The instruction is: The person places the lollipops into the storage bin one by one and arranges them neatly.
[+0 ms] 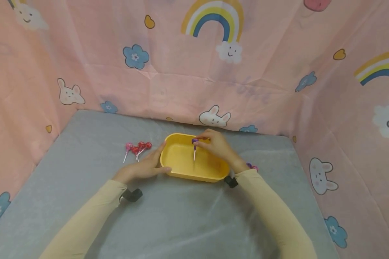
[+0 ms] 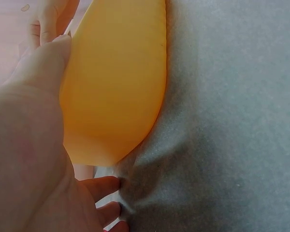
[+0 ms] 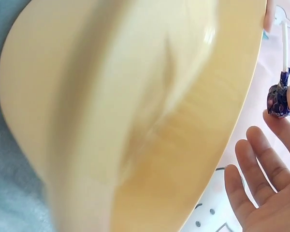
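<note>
Between thumb and index finger, my right hand pinches a purple-wrapped lollipop by its candy end. In the head view, the white stick points down over the inside of a yellow plastic basin. The other right fingers are spread loosely. My left hand spans the basin's left end, its thumb on the near rim and its fingers extended along the outer side. In the left wrist view, the fingertips reach down by the grey cloth, beside the basin's outer wall.
Left of the basin lie a pink lollipop and several red lollipops. Purple and pink lollipops show at the right, partly hidden by the right forearm. Grey cloth covers the table, and a pink printed curtain hangs behind it.
</note>
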Available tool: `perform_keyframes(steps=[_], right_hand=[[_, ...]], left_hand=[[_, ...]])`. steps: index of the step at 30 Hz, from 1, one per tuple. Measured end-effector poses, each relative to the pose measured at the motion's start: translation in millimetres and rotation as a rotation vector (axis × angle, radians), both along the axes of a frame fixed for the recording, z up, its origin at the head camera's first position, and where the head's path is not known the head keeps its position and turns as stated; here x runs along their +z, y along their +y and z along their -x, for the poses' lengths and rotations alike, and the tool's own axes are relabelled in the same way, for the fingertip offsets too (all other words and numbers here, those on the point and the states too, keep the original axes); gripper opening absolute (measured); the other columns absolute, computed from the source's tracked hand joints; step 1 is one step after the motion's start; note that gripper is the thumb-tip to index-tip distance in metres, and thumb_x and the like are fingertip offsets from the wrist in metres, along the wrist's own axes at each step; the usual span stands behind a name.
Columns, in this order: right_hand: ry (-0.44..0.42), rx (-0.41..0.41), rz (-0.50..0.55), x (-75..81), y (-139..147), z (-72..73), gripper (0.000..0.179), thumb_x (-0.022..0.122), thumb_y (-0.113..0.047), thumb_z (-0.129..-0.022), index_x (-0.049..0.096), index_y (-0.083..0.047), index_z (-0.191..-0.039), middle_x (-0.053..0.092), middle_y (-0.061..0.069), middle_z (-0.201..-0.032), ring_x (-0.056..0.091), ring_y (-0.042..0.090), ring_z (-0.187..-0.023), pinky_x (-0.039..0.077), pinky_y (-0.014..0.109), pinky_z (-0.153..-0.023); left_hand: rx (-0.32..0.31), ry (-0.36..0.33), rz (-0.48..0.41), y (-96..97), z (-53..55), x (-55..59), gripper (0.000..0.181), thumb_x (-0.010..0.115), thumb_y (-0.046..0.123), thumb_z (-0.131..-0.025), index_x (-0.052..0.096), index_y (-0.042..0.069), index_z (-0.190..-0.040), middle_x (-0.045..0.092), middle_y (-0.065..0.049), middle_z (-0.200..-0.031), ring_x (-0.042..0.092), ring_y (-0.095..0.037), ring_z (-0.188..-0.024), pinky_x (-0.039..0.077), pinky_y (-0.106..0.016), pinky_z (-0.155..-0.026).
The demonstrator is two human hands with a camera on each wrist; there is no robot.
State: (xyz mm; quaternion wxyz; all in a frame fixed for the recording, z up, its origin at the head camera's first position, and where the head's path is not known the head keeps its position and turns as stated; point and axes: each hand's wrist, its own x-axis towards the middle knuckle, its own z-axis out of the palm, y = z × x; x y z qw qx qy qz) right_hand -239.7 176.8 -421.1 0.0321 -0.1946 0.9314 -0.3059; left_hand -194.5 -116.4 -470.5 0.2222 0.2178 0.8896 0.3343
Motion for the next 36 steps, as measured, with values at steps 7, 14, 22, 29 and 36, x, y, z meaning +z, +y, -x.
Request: perform_keyframes(steps=[7,14,22,29,36], right_hand=[[0.009,0.014,0.009,2.2,-9.7,-1.0,0.031,0.07,-0.037,-0.091,0.075,-0.014,-0.112,0.067,0.003,-0.105,0.061,0.024,-0.098,0.052,0.037,-0.09],[0.007,0.022,0.005,2.4,-21.1,0.1,0.028,0.071,-0.037,-0.091,0.077,-0.016,-0.109,0.066,0.001,-0.1,0.058,0.019,-0.093,0.051,0.032,-0.086],[-0.038,0.044,0.046,2.0,-34.5,-0.3,0.028,0.07,-0.037,-0.091,0.076,-0.017,-0.11,0.067,0.001,-0.102,0.058,0.018,-0.092,0.051,0.029,-0.082],[-0.038,0.064,0.034,-4.8,-46.1,1.6,0.029,0.071,-0.039,-0.09,0.076,-0.017,-0.109,0.069,0.0,-0.102,0.061,0.02,-0.1,0.053,0.034,-0.092],[-0.033,0.059,0.056,-9.3,-53.9,0.4,0.028,0.071,-0.04,-0.09,0.076,-0.019,-0.107,0.07,-0.003,-0.103,0.061,0.017,-0.099,0.052,0.034,-0.094]], left_hand=[[0.02,-0.027,0.008,1.1,0.8,-3.5,0.108,0.06,0.064,-0.089,-0.013,0.024,-0.159,0.009,-0.017,-0.167,0.014,-0.04,-0.154,0.016,-0.058,-0.125],[0.026,-0.052,0.022,2.6,0.7,-4.8,0.108,0.058,0.066,-0.089,-0.016,0.027,-0.158,0.007,-0.016,-0.168,0.012,-0.038,-0.155,0.014,-0.057,-0.125],[0.023,-0.032,0.016,2.7,0.8,-4.6,0.107,0.059,0.063,-0.09,-0.015,0.026,-0.158,0.008,-0.014,-0.168,0.014,-0.038,-0.154,0.016,-0.057,-0.125],[0.012,-0.019,0.014,1.4,-0.7,-1.9,0.107,0.059,0.06,-0.091,-0.015,0.023,-0.158,0.007,-0.019,-0.167,0.013,-0.043,-0.153,0.016,-0.061,-0.123],[0.003,0.004,0.021,1.6,0.4,-3.8,0.106,0.058,0.061,-0.091,-0.014,0.021,-0.159,0.009,-0.019,-0.167,0.015,-0.043,-0.153,0.017,-0.06,-0.124]])
